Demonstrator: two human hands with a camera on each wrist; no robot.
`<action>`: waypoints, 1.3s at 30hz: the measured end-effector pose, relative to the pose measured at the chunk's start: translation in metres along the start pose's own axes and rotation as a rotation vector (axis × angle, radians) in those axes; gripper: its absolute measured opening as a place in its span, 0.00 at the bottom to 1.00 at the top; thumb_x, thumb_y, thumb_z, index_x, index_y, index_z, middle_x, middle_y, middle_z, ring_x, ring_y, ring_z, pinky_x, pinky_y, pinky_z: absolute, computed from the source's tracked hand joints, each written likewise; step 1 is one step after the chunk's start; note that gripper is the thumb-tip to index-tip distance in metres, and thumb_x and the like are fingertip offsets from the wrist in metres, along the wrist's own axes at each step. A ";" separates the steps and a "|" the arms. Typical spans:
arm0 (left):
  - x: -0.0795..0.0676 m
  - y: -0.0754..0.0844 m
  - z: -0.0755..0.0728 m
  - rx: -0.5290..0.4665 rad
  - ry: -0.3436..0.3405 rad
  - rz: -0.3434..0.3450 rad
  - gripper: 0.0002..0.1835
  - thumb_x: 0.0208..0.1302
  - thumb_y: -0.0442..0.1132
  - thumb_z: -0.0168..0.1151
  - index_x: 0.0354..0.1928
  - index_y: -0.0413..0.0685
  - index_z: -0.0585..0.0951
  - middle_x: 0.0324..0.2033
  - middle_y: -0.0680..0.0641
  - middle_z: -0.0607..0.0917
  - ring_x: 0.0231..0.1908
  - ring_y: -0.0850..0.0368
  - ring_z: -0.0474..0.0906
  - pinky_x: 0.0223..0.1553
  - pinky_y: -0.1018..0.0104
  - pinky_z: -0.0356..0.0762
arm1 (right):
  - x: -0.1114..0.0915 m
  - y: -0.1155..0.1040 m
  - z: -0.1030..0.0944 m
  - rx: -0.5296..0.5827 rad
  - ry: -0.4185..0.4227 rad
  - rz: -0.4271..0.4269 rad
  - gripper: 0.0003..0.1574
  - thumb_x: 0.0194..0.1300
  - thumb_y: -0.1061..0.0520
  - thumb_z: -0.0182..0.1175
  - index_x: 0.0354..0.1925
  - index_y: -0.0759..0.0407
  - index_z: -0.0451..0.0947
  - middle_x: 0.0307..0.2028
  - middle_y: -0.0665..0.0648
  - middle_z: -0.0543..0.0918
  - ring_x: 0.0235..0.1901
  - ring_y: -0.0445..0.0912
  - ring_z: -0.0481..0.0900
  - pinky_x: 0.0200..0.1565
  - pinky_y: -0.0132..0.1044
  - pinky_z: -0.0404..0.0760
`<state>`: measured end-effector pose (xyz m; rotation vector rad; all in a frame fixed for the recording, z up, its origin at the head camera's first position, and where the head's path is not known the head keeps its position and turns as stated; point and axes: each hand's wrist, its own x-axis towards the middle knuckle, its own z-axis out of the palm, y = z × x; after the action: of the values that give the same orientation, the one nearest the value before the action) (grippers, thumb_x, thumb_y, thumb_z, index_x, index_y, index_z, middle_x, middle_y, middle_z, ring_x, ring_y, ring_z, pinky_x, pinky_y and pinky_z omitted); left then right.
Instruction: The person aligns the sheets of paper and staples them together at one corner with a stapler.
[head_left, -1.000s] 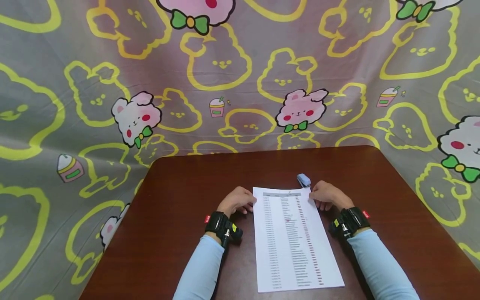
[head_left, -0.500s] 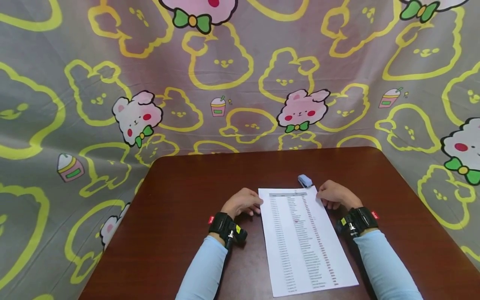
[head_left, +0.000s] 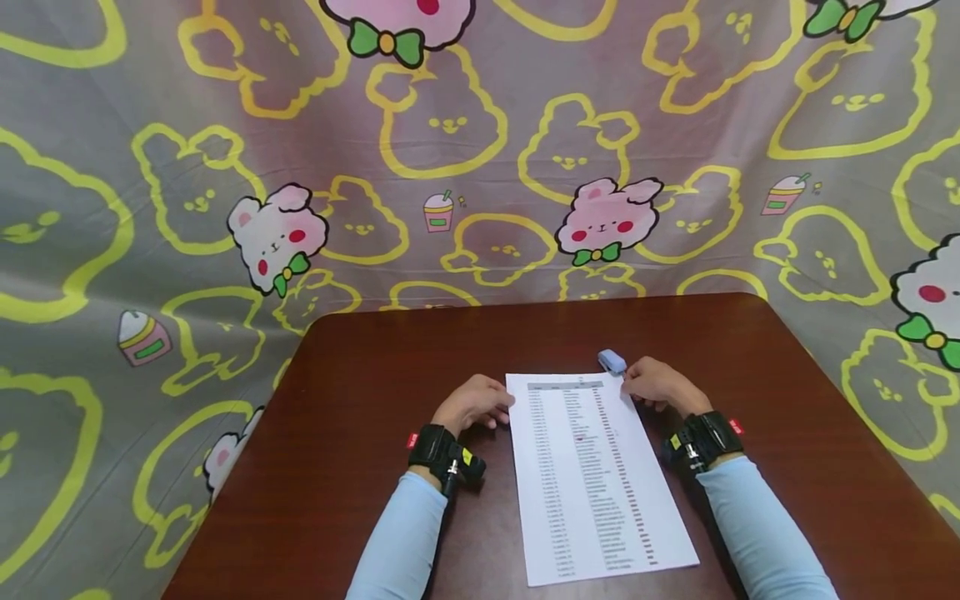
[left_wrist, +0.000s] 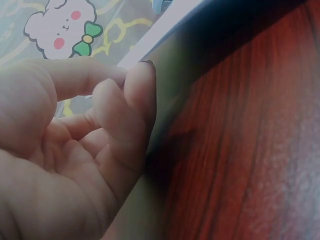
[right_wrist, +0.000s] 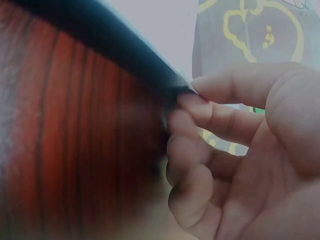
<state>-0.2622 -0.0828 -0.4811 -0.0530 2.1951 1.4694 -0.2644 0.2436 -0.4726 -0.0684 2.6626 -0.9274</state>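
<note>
Printed paper sheets (head_left: pixel 592 483) with a grey header band and columns of text lie between my two hands. My left hand (head_left: pixel 476 403) pinches their far left corner; in the left wrist view, thumb and index finger meet on the white paper edge (left_wrist: pixel 150 42). At the far right corner my right hand (head_left: pixel 660 385) does the same, and the right wrist view has the corner of the paper (right_wrist: pixel 155 30) between thumb and finger. Just beyond that corner rests a light blue stapler (head_left: pixel 612 362), close to my right fingertips.
The dark red-brown wooden table (head_left: pixel 360 417) extends to both sides and behind the paper. A grey curtain (head_left: pixel 480 150) with yellow outlines and rabbit faces hangs beyond its far edge. Both wrists carry black straps with cameras.
Both hands shifted the paper to the right by half a second ago, tilting it, then brought it back left. The stapler stays in its place.
</note>
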 end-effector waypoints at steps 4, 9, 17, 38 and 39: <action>0.000 -0.002 -0.001 0.001 0.007 0.001 0.13 0.57 0.37 0.63 0.43 0.38 0.78 0.28 0.43 0.84 0.22 0.56 0.80 0.17 0.70 0.73 | 0.001 -0.002 0.001 -0.033 0.001 -0.016 0.13 0.59 0.52 0.59 0.21 0.57 0.75 0.17 0.53 0.70 0.18 0.47 0.70 0.18 0.35 0.66; -0.002 -0.004 -0.004 0.004 0.021 0.005 0.13 0.57 0.38 0.62 0.43 0.39 0.78 0.28 0.43 0.83 0.22 0.56 0.80 0.17 0.70 0.72 | 0.003 -0.004 0.004 -0.054 -0.006 -0.024 0.13 0.58 0.53 0.59 0.20 0.56 0.74 0.17 0.52 0.71 0.16 0.46 0.69 0.17 0.35 0.66; 0.000 -0.001 -0.004 0.004 0.028 0.007 0.16 0.57 0.39 0.63 0.45 0.38 0.78 0.28 0.43 0.84 0.22 0.56 0.80 0.17 0.71 0.72 | 0.000 -0.002 0.004 -0.061 0.000 0.019 0.14 0.59 0.53 0.59 0.21 0.58 0.77 0.15 0.53 0.72 0.14 0.46 0.69 0.16 0.34 0.66; -0.002 0.001 0.001 -0.031 0.056 -0.001 0.18 0.57 0.40 0.65 0.47 0.39 0.77 0.31 0.43 0.84 0.24 0.55 0.81 0.18 0.70 0.73 | 0.000 0.004 -0.001 -0.024 -0.024 0.024 0.14 0.61 0.53 0.59 0.21 0.57 0.76 0.17 0.53 0.73 0.15 0.45 0.69 0.18 0.34 0.66; -0.002 -0.001 0.000 -0.030 0.062 0.001 0.17 0.57 0.40 0.65 0.47 0.39 0.78 0.31 0.43 0.84 0.24 0.55 0.81 0.18 0.70 0.73 | 0.000 0.003 0.000 -0.025 -0.026 0.020 0.14 0.61 0.53 0.59 0.21 0.57 0.75 0.17 0.53 0.72 0.15 0.45 0.69 0.17 0.34 0.65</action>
<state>-0.2605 -0.0833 -0.4811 -0.1089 2.2223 1.5206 -0.2644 0.2457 -0.4747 -0.0591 2.6460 -0.8813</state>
